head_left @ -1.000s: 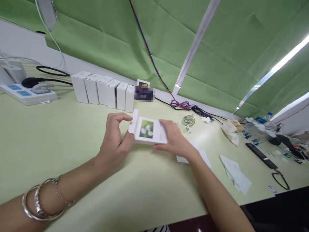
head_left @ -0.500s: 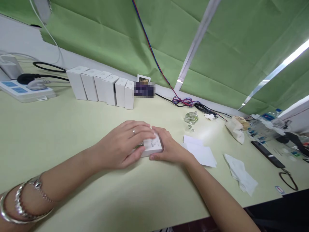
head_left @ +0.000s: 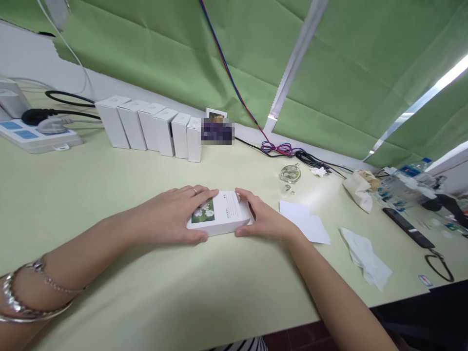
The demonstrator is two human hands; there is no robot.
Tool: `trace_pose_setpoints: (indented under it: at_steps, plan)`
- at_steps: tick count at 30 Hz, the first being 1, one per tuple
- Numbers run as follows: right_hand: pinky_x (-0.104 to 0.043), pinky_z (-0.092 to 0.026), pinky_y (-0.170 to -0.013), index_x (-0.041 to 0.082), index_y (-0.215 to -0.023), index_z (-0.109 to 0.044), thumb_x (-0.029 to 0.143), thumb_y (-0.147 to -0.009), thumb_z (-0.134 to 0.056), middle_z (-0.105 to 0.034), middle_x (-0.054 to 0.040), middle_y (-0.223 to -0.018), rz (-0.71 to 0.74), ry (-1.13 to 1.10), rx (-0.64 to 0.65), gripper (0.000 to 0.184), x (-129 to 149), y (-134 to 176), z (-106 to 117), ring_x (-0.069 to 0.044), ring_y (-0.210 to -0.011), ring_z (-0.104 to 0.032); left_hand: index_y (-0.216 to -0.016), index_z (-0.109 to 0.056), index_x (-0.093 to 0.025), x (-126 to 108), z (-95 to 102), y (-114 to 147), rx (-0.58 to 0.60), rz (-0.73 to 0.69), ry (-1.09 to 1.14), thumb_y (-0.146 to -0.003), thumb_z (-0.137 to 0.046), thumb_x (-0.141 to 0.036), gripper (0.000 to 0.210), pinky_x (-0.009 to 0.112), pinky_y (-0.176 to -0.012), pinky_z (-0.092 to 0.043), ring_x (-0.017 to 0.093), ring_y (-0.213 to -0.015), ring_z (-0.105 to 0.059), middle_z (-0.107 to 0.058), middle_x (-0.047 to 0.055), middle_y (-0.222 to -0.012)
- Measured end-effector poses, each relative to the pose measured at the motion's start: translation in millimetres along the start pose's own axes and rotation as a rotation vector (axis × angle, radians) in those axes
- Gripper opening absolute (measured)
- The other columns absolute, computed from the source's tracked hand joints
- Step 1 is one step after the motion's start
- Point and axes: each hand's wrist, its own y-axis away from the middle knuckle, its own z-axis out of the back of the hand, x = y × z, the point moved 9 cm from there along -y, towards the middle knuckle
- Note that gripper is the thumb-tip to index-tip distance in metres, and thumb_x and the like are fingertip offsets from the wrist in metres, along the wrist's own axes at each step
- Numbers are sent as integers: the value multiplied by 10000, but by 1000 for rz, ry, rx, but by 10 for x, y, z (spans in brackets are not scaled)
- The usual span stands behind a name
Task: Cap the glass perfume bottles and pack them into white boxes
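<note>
A small white box [head_left: 224,210] with a green picture of white flowers and printed text lies flat on the table in front of me. My left hand [head_left: 179,214] grips its left end, thumb along the near side and fingers over the far side. Around the right end, my right hand [head_left: 261,214] has its thumb at the near corner and its fingers at the far corner. A flap seems to show at that end, partly hidden by the right hand. Beyond the right hand are a round clear glass bottle [head_left: 290,173] and small glassy pieces [head_left: 288,188].
Several white boxes [head_left: 142,124] stand in a row at the back left, beside a power strip [head_left: 40,136]. Bundled cables [head_left: 278,148] run along the wall. To the right lie folded white paper [head_left: 305,222], a crumpled tissue [head_left: 365,258], a black phone-like object [head_left: 407,228] and a cloth pouch [head_left: 358,192].
My left hand has slid left off the box's top to its left end, uncovering the flower picture and text. The right hand has opened slightly around the right end.
</note>
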Motion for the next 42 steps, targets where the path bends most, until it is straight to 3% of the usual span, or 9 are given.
trace_pose_setpoints:
  at_steps: [3,7,16,26,30,34,38,42]
  plan:
    - [-533,-334,-1145,190,-1517,-235,411,-660,-857,-435,-169,-1490,-11,-32,-8,1081,-23,8,4,-322,-1379,-406,-1506,-379,-257,-6,-12,-15,7,-11,-27,-744,-609,-503,833,467,-978,-469,351,-1233,-556,-541,111,-1437]
    - [-525,-398,-1096,202,-1417,-357,397,-678,-849,-462,-151,-1442,5,-65,-28,909,-35,22,7,-317,-1332,-453,-1491,-413,-285,-8,-5,-21,-1,-27,-20,-741,-609,-489,802,481,-1011,-459,358,-1248,-552,-526,92,-1460]
    - [-517,-383,-1135,268,-1317,-477,304,-773,-738,-465,-81,-1438,12,-124,-13,604,-39,82,110,-268,-1307,-492,-1464,-445,-362,16,-11,3,19,-74,32,-749,-635,-488,750,489,-1027,-462,356,-1301,-520,-495,61,-1498]
    - [-510,-463,-1062,272,-1302,-467,247,-725,-736,-462,-96,-1396,-47,-239,-107,637,-62,96,108,-252,-1234,-518,-1464,-451,-356,-29,-20,-2,0,-106,43,-752,-635,-469,744,476,-1008,-472,349,-1267,-546,-515,77,-1473]
    - [-512,-477,-1045,254,-1330,-454,292,-736,-751,-495,-109,-1371,-27,-330,-33,665,-61,86,58,-255,-1212,-541,-1467,-439,-350,-40,-25,6,18,-97,22,-755,-629,-460,745,462,-1022,-464,340,-1279,-536,-508,70,-1476]
    - [-461,-522,-1008,248,-1414,-383,414,-737,-784,-508,-118,-1365,20,-437,81,804,-35,77,-9,-244,-1223,-550,-1453,-460,-354,-46,-9,0,-2,-100,41,-739,-651,-438,744,456,-999,-477,338,-1259,-550,-530,56,-1457]
    - [-465,-515,-1016,269,-1417,-377,457,-753,-788,-469,-113,-1375,31,-463,80,803,-41,73,-5,-250,-1281,-485,-1451,-465,-352,-60,-16,-6,0,-116,49,-735,-657,-445,747,446,-993,-479,335,-1252,-558,-533,61,-1453]
    - [-499,-514,-1003,266,-1410,-374,422,-773,-774,-506,-103,-1272,-15,-463,69,767,-123,65,-28,-248,-1196,-544,-1449,-466,-363,-51,-15,-10,-8,-109,50,-732,-655,-439,745,454,-994,-480,336,-1253,-558,-538,56,-1450]
